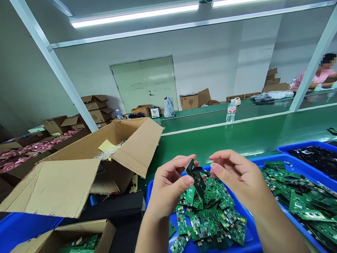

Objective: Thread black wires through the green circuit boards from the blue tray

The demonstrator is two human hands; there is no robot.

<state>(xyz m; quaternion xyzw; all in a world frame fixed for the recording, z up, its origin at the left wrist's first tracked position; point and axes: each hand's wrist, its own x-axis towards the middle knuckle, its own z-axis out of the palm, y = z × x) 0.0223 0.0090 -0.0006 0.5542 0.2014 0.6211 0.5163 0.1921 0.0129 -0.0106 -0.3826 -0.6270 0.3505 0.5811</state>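
Observation:
In my left hand (170,183) a small circuit board (198,180) is pinched between thumb and fingers, tilted, with black parts on the face toward me. To its right, apart from the board, is my right hand (240,177); thumb and index finger are drawn together, and whatever lies between them is too small to make out. Below both hands, a pile of green circuit boards (206,223) fills a blue tray (252,232). Some boards lie face up, showing white and red parts.
Right of it, another blue tray (256,161) holds more boards, and a further one holds black pieces (319,162). Cardboard boxes (136,149) (108,232) stand on the left. A water bottle (231,111) stands on the green bench (196,140). A person (318,77) sits far right.

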